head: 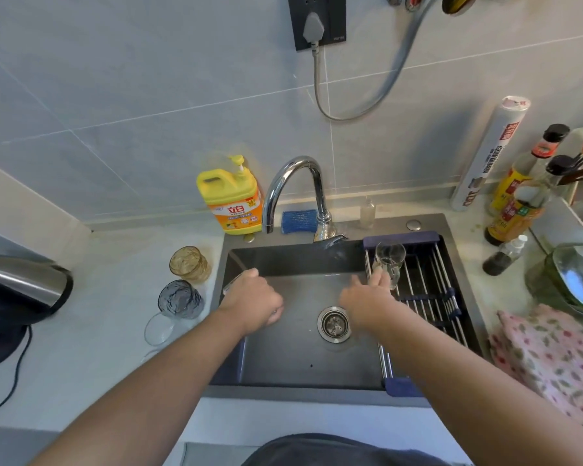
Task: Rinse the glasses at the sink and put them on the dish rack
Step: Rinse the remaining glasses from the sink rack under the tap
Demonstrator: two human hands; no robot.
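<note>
Over the dark sink (236,364), my left hand (254,299) is curled around a clear glass (233,283); only its blurred end shows past my fingers. My right hand (367,299) reaches toward the dish rack (428,290) lying across the sink's right side, fingers spread. Its fingertips touch the base of a clear glass (390,258) standing at the rack's far left corner. On the left counter stand an amber glass (190,264) and a grey-blue glass (180,299), with another clear glass (159,329) in front of them.
A chrome faucet (293,193) arches over the sink's back, with yellow detergent (233,200) and a blue sponge (298,222) beside it. A kettle (24,287) sits far left. Bottles (515,210), a glass bowl (572,284) and a floral cloth (552,358) crowd the right counter.
</note>
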